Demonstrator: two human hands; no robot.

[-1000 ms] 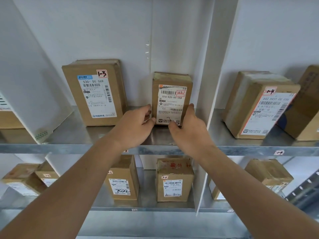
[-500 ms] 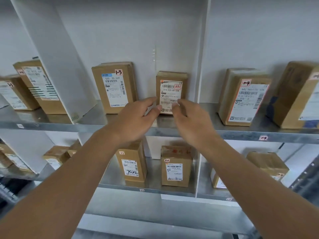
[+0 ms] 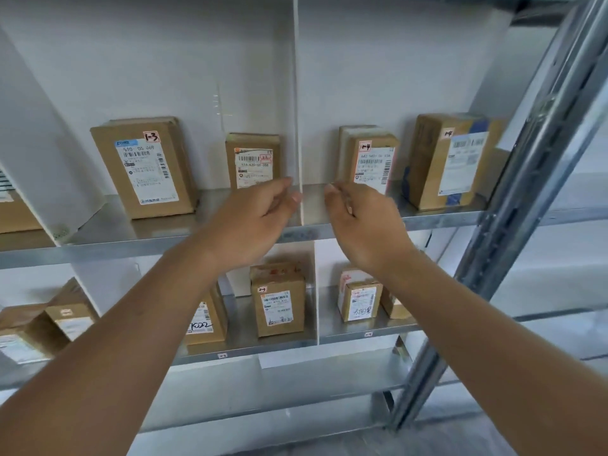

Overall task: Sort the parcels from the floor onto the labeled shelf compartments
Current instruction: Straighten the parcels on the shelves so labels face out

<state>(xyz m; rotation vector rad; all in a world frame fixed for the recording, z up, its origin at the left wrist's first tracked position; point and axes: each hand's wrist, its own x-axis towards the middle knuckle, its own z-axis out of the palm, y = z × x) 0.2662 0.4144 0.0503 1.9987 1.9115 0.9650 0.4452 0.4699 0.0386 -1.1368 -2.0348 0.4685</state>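
A small cardboard parcel (image 3: 253,159) with a white label stands upright on the upper metal shelf (image 3: 138,235), at the right of the compartment marked 1-3. A bigger parcel marked 1-3 (image 3: 144,166) stands to its left. My left hand (image 3: 253,222) hovers in front of the small parcel, fingers loosely curled, holding nothing. My right hand (image 3: 362,225) is raised beside it, in front of the white divider (image 3: 297,110) and the neighbouring compartment, also loosely curled and holding nothing. Neither hand touches a parcel.
Two parcels marked 1-4 (image 3: 370,159) (image 3: 450,159) stand right of the divider. The lower shelf (image 3: 250,348) carries several small parcels. A slanted metal upright (image 3: 513,209) bounds the rack on the right. More parcels sit at the far left.
Both hands have let go of the small parcel and drawn back from it. The view has shifted right, so the hands now sit in front of the divider.
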